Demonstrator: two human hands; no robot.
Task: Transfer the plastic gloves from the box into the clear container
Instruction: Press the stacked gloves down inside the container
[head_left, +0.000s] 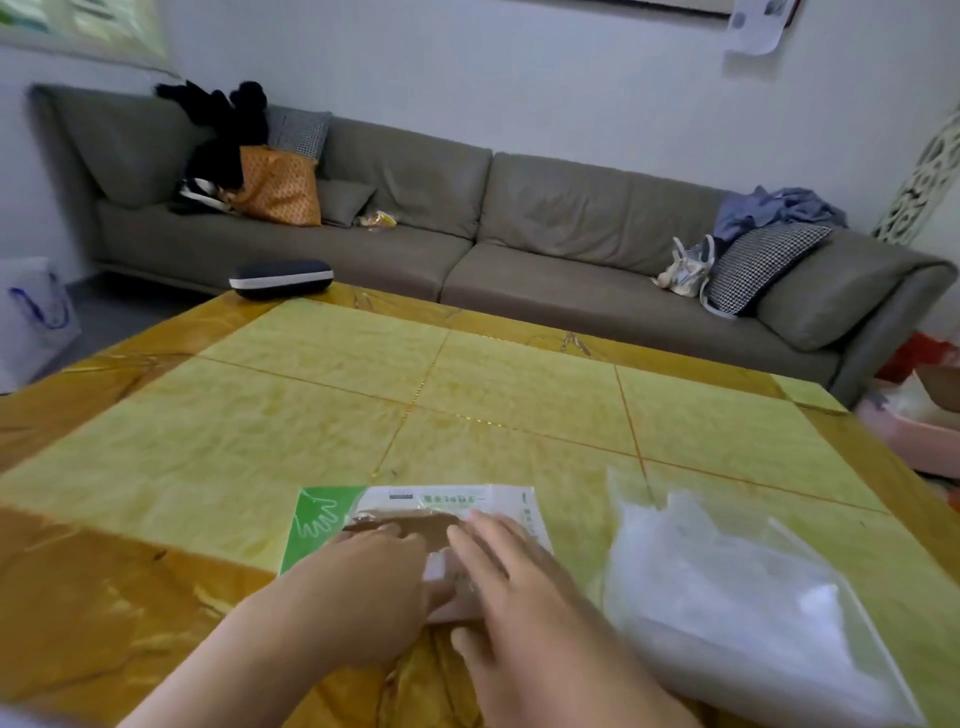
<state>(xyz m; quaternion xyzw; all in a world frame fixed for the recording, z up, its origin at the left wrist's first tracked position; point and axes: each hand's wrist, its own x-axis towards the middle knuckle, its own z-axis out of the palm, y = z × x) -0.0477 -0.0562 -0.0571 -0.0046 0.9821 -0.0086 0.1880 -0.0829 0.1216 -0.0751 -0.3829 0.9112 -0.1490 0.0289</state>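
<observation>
Yellow-tiled table (519, 395), grey sofa (519, 223) behind, dark case (281, 278) at far-left corner. Glove box (322, 519) flat near near edge; clear container (737, 613) just beside, toward right edge. Left hand (358, 587) and right hand (519, 587) on box, fingers straight, gripping nothing.

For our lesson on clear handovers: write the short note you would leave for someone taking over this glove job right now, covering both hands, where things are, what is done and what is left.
Left hand: flat on the glove box, fingers straight, reaching into its torn opening; holds nothing that I can see.
Right hand: also resting on the box, fingers straight.
The box lies flat at the near edge of the table. The clear container lies just right of it, with what looks like white plastic already inside.
Done: box opened; some gloves seem moved.
Left: pull out the remaining gloves and put them in the container. How many remain is hidden.
</observation>
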